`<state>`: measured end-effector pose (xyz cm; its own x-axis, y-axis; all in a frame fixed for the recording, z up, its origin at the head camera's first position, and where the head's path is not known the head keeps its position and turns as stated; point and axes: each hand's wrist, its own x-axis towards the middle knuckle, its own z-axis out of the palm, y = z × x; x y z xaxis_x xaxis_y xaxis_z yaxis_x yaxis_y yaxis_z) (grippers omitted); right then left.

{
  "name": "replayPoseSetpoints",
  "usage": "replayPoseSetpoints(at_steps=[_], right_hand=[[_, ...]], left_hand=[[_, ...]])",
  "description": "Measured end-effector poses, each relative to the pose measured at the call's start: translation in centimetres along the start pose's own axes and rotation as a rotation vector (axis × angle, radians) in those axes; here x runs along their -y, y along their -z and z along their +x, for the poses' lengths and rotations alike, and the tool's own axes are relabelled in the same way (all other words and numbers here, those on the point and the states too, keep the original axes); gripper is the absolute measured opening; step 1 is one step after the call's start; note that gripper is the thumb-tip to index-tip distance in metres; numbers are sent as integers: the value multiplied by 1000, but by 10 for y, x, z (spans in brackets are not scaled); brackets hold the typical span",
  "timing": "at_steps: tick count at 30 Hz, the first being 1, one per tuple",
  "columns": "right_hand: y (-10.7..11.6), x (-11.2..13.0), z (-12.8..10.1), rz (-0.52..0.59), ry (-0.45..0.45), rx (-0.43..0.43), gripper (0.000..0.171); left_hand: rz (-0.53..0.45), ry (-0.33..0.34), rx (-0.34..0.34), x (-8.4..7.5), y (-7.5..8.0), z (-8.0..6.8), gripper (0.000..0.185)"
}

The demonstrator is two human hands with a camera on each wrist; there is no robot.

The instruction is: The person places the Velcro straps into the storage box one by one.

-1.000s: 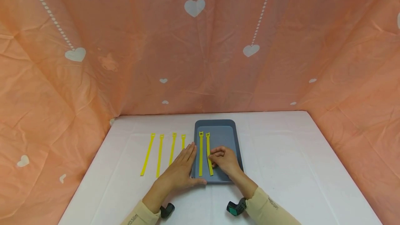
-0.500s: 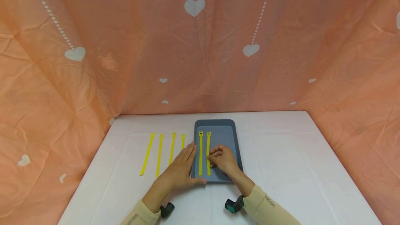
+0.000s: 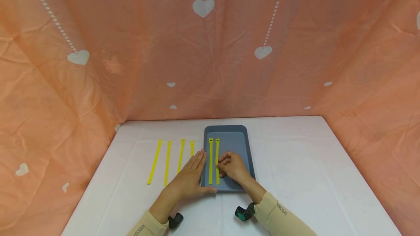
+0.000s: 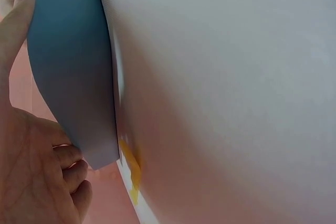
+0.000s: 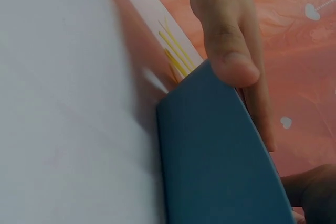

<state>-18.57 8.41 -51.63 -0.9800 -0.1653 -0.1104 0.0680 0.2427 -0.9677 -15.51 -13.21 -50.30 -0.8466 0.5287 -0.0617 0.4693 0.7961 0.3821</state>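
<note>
A blue-grey tray (image 3: 226,129) lies on the white table (image 3: 295,163). Two yellow straps lie side by side in its left part, one at the left (image 3: 210,159) and one at the right (image 3: 217,152). My right hand (image 3: 229,166) rests inside the tray with its fingers curled, its fingertips pinching the right strap near its lower half. My left hand (image 3: 191,172) lies flat on the table against the tray's left edge, thumb along the front rim. The left wrist view shows that palm (image 4: 31,171) against the tray wall (image 4: 68,77). The right wrist view shows the left thumb (image 5: 231,40) on the tray (image 5: 210,156).
Several more yellow straps (image 3: 168,161) lie in a row on the table left of the tray, one partly under my left fingers. Orange cloth with white hearts (image 3: 210,46) walls in the table at the back and both sides. The table's right half is bare.
The right strap in the tray lay slanted with its lower end out to the right; it now lies straight beside the left one. My right hand shifted slightly left. The left hand stayed put.
</note>
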Motion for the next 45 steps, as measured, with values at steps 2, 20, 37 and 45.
replayPoseSetpoints(at_steps=[2, 20, 37, 45], right_hand=[[1, 0, 1, -15, -2, 12, 16], [1, 1, 5, -28, -19, 23, 16], [1, -2, 3, -29, 10, 20, 14], [2, -4, -1, 2, 25, 14, 13]], left_hand=[[-3, 2, 1, 0, 0, 0, 129], [-6, 4, -3, -2, 2, -1, 128], [10, 10, 0, -2, 2, -1, 128], [-2, 13, 3, -2, 1, -1, 129]])
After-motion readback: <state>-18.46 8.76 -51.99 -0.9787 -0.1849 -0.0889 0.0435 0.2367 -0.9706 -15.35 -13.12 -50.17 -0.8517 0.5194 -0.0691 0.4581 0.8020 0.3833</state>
